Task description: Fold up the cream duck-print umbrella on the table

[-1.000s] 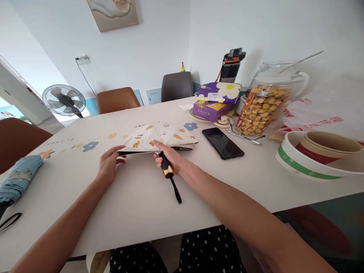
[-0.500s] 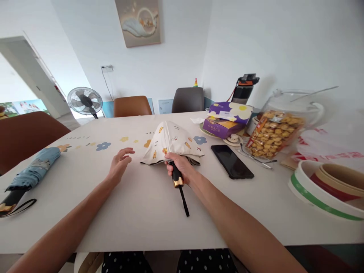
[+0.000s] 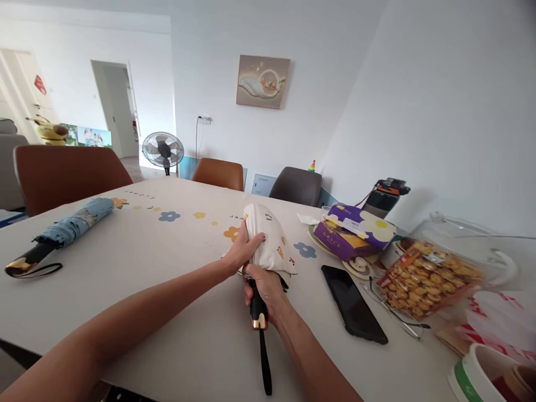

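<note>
A folding umbrella with a cream canopy printed with small cartoon figures lies near the middle of the white table. My right hand grips its black handle with the gold end, and a black wrist strap trails toward me. My left hand is wrapped around the gathered cream canopy just above the handle, pressing the fabric together. The canopy points away from me.
A folded blue umbrella lies at the table's left. To the right are a black phone, glasses, a purple box, a snack jar and stacked paper bowls. Chairs and a fan stand beyond.
My left hand moved from open beside the umbrella onto the canopy and closed around it. The canopy went from spread flat to bunched. The camera tilted up.
</note>
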{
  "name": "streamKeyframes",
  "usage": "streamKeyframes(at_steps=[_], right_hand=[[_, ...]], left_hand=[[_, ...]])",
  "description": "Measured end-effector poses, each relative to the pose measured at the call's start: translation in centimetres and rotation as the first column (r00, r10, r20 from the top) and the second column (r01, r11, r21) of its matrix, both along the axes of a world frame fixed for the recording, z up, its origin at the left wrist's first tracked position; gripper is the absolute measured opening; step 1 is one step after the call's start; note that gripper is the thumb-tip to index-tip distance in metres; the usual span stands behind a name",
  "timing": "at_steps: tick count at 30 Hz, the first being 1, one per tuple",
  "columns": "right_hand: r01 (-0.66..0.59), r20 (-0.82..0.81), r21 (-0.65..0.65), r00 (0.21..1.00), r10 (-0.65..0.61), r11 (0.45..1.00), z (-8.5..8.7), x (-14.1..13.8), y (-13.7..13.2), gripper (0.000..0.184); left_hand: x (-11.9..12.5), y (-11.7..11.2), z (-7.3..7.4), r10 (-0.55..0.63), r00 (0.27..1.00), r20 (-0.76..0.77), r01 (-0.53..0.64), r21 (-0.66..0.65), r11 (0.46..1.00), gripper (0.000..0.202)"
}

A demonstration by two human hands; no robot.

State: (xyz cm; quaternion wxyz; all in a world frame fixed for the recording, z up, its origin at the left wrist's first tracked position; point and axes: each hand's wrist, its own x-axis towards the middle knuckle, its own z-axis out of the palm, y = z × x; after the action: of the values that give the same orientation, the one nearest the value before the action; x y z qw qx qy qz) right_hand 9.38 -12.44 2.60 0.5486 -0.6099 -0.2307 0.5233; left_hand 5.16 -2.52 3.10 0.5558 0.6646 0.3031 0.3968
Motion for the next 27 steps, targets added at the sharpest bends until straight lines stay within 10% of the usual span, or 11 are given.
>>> streamKeyframes(at_steps=[3,6,11,27], right_hand=[[-0.028,-0.011,0.013,1.000,0.028,1.000,0.2,0.0,-0.2,0.018],[-0.098,-0.039,0.041,0.994,0.100,0.994,0.1,0.0,-0.3,0.022],[-0.225,-0.092,0.103,0.968,0.235,0.969,-0.4,0.3,-0.2,0.026],[-0.239,-0.243,0.143,0.932,0.268,0.960,-0.4,-1.3,-0.3,0.023]], left_hand=[[0.4,0.6,0.6,-0.079,0.987,0.139,0.121,-0.329,0.936,0.050],[-0.2,1.6,1.1,-0.149,0.937,0.316,0.314,-0.575,0.755,0.049],[-1.0,2.5,1.6,-0.131,0.862,0.489,0.473,-0.684,0.555,0.043],[-2.2,4.9,2.3,-0.142,0.839,0.526,0.481,-0.592,0.647,0.040]])
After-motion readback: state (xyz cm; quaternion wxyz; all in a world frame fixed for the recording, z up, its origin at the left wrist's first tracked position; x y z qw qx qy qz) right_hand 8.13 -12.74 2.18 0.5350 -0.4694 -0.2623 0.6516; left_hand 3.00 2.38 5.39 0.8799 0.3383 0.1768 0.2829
